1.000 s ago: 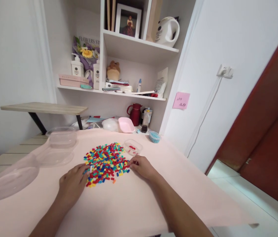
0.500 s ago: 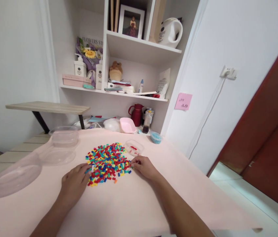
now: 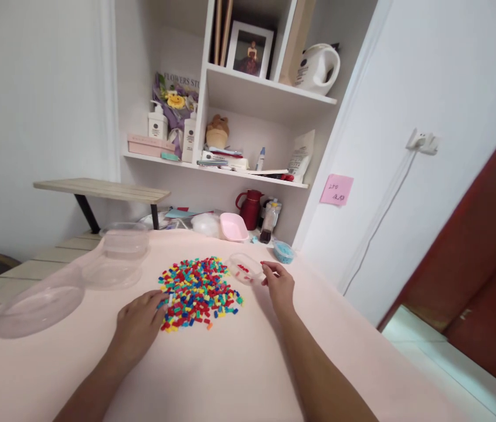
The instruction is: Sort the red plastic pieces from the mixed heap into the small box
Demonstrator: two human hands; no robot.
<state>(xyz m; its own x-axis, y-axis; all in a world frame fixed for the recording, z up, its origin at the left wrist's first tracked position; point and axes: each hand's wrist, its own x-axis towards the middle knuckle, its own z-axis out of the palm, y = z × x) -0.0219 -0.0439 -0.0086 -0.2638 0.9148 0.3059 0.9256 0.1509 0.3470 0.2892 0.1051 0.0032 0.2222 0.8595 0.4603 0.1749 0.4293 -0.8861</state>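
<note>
Home room: shelves with framed photo (image 3: 250,50), plush toy (image 3: 217,130), bouquet (image 3: 175,101).

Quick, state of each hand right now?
Left hand: at the edge of the pile; grip can't be told.
Right hand: closed, pinching a red brick by the clear tub.

loose spread of small red, yellow, green and blue bricks (image 3: 199,292), many overlapping, clear container (image 3: 235,261) beside its far right edge, a few red pieces (image 3: 243,268) inside, one red brick (image 3: 262,263) held near the rim
</note>
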